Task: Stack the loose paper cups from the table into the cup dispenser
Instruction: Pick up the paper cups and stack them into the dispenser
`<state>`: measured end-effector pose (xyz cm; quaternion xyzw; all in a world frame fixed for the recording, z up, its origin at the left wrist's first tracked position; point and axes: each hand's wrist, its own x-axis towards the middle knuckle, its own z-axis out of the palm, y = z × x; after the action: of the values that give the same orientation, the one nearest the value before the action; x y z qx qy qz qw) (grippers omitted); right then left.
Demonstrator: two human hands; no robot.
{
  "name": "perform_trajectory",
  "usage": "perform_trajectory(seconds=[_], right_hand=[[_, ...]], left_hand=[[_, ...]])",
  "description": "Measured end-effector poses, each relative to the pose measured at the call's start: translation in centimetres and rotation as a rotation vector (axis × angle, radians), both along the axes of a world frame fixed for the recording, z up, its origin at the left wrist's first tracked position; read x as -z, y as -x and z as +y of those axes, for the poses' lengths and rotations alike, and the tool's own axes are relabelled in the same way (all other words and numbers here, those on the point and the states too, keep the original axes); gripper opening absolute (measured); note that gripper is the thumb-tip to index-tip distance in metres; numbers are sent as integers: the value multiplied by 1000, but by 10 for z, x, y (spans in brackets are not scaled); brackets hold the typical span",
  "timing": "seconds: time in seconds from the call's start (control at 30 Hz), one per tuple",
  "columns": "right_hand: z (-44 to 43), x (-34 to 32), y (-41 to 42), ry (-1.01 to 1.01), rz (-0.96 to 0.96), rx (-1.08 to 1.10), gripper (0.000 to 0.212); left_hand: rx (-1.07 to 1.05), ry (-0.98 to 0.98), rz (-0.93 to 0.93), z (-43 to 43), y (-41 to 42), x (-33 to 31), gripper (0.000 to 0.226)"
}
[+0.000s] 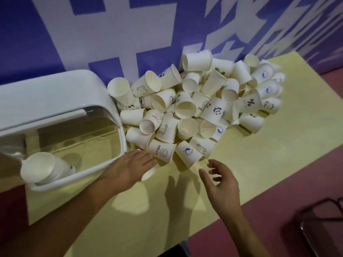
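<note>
A big heap of white paper cups [194,101] with small printed logos lies on the yellow table [250,164] against the wall. The white cup dispenser [55,101] lies at the left with its clear lid open. Inside it sits a short stack of cups [42,167]. My left hand [130,167] lies over a cup [148,173] on its side at the heap's near edge, fingers curved around it. My right hand [220,180] hovers over the table just below the heap, fingers spread and relaxed, holding nothing.
A purple and white banner wall [130,34] stands right behind the heap and the dispenser. The table's front edge runs diagonally from lower left to upper right. Beyond it is reddish floor [278,219] and a dark chair frame [319,225] at the lower right.
</note>
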<state>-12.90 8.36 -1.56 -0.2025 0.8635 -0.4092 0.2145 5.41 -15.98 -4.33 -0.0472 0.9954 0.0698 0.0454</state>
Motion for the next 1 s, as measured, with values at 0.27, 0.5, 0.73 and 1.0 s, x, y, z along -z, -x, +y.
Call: perform_trajectory(seconds=[0.27, 0.5, 0.73, 1.0], right_hand=[[-22, 36, 21, -111, -37, -148, 79], [-36, 62, 7, -100, 55, -101, 83], [-29, 47, 5, -18, -27, -55, 68], [-29, -23, -3, 100, 47, -103, 72]], left_hand=[[-778, -811, 499, 55, 5, -56, 79], [-912, -1027, 683, 85, 11, -58, 74], [-972, -1081, 750, 89, 5, -60, 69], [-1000, -1154, 866, 84, -20, -78, 61]])
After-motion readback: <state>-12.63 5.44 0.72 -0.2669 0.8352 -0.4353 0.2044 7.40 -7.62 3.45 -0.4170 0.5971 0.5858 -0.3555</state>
